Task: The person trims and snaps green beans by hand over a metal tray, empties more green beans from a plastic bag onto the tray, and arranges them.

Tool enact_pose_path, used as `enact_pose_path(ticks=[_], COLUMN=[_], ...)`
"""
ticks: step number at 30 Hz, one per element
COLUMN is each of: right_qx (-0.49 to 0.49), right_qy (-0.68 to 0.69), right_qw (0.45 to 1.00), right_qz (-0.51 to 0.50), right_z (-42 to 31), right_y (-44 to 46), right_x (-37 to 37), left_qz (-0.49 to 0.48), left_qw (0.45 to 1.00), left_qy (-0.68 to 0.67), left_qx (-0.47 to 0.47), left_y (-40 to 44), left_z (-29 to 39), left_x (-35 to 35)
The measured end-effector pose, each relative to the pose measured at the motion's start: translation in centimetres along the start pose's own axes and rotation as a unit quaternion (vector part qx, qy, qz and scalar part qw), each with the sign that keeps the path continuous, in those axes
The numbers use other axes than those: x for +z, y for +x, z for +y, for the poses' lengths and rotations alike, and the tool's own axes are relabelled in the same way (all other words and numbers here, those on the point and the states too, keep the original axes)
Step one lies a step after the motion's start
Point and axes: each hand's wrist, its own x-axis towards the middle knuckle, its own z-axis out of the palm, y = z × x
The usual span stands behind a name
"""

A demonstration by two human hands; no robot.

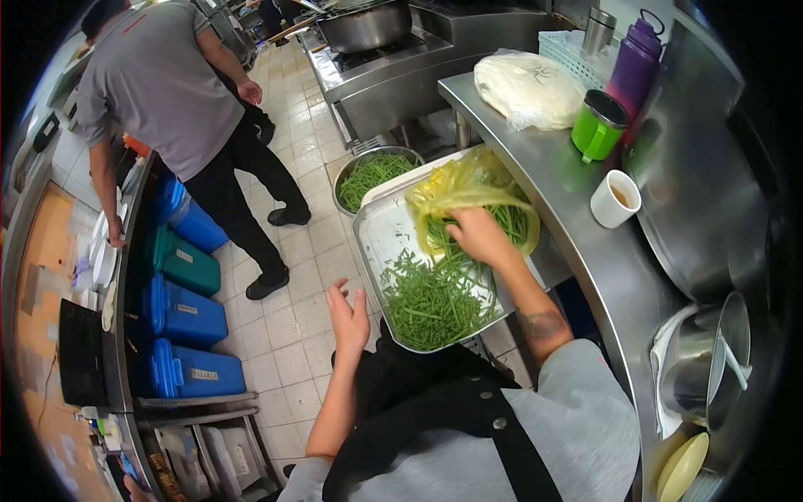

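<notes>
My right hand (483,238) is at the mouth of a yellow plastic bag (456,186), its fingers curled into the long green beans (508,221) there; the fingertips are partly hidden. The bag lies at the far end of a metal tray (378,224). Cut green beans (435,305) are heaped at the tray's near end. Left of the tray, my left hand (348,316) is raised with its fingers apart, holding nothing.
A round metal bowl of green beans (372,174) stands beyond the tray. The steel counter (577,222) on the right bears a white cup (615,199), a green mug (599,125) and a purple bottle (633,63). A co-worker (171,88) stands at the left by blue bins (188,314).
</notes>
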Motion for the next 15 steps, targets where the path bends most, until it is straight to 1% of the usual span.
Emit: enact_pose_path(ticks=[2,5,7,8,9,10,12,14,15], right_qx=[0.029,0.092,0.047,0.025,-0.016,-0.058,0.101,0.264,0.284], right_qy=[0.022,0.069,0.072,0.073,0.002,-0.072,-0.153,-0.101,-0.091], right_qw=[0.999,0.993,0.996,0.996,0.995,0.984,0.975,0.953,0.951], right_qz=[-0.005,0.031,0.04,0.044,0.098,0.151,0.123,0.112,0.088], right_z=[-0.7,-3.6,-3.5,-2.9,0.8,5.3,10.0,16.8,16.6], right_y=[-0.4,0.6,3.1,4.8,7.7,10.2,11.0,10.9,10.8], right_x=[-2.6,-6.5,-6.6,-6.7,-4.4,-1.1,2.7,6.1,5.7], left_qz=[-0.009,-0.025,-0.031,-0.036,-0.043,-0.067,-0.112,-0.149,-0.168], left_qw=[1.0,0.995,0.991,0.994,0.996,0.994,0.986,0.983,0.98], left_qy=[-0.001,0.001,0.02,0.015,0.01,0.034,0.088,0.08,0.077], left_qx=[0.03,0.094,0.127,0.105,0.083,0.083,0.084,0.074,0.067], left_y=[2.9,8.2,12.5,14.2,15.5,16.7,18.6,18.8,18.9], left_z=[2.0,3.4,2.5,3.3,3.9,3.8,2.5,2.0,1.6], left_x=[0.5,3.6,7.8,9.6,11.3,13.4,16.7,16.8,16.7])
